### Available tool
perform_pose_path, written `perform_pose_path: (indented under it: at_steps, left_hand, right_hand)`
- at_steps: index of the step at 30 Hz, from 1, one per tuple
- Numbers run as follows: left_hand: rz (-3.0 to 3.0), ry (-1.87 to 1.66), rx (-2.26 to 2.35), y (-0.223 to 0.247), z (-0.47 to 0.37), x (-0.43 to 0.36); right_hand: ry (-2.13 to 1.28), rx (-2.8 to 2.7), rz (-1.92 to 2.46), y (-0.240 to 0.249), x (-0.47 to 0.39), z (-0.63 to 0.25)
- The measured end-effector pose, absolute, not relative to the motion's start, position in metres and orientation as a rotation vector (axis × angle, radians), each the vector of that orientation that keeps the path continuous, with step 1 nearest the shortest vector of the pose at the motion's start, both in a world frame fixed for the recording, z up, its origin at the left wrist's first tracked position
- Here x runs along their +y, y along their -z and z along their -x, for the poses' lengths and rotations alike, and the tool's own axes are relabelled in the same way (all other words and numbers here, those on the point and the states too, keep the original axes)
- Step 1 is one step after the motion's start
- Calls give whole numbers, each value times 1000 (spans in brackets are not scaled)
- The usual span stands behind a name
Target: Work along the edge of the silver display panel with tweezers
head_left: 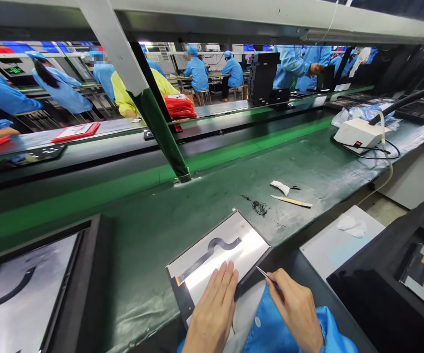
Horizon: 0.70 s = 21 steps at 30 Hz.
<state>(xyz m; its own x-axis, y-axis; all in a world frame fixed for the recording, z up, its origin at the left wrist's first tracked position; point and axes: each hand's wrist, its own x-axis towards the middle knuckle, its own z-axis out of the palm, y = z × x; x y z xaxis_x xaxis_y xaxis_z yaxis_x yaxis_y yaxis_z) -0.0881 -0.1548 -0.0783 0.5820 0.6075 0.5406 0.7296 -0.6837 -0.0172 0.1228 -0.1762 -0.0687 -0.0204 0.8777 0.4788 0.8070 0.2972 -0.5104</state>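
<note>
A flat display panel [251, 233] with a silvery back and a curved black ribbon cable [212, 246] lies at the front edge of the green bench. My left hand [215, 306] rests flat on the panel's lower part, fingers stretched out and side by side. In my right hand [295, 304] is a pair of tweezers [265, 272], pinched between thumb and fingers. Their tips point up and left, close to the panel's right edge; whether they touch it I cannot tell. Black scraps [260, 208] lie on the bench beyond the panel, beside a craft knife [292, 201] with a pale yellow handle.
A black foam tray [99, 245] holding another panel stands at left; more panels lie in black trays [374, 260] at right. A slanted green-wrapped post [164, 132] rises from the bench. A white box with a cable [359, 133] sits far right. Co-workers in blue work beyond.
</note>
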Motion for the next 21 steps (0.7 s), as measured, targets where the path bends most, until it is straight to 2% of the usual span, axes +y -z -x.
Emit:
perform_pose_path:
  at_steps: [21]
  left_hand:
    - [2596,721,-1082,75,88,-155]
  right_hand:
    - [-115,-1777,1520,67,-171,-133]
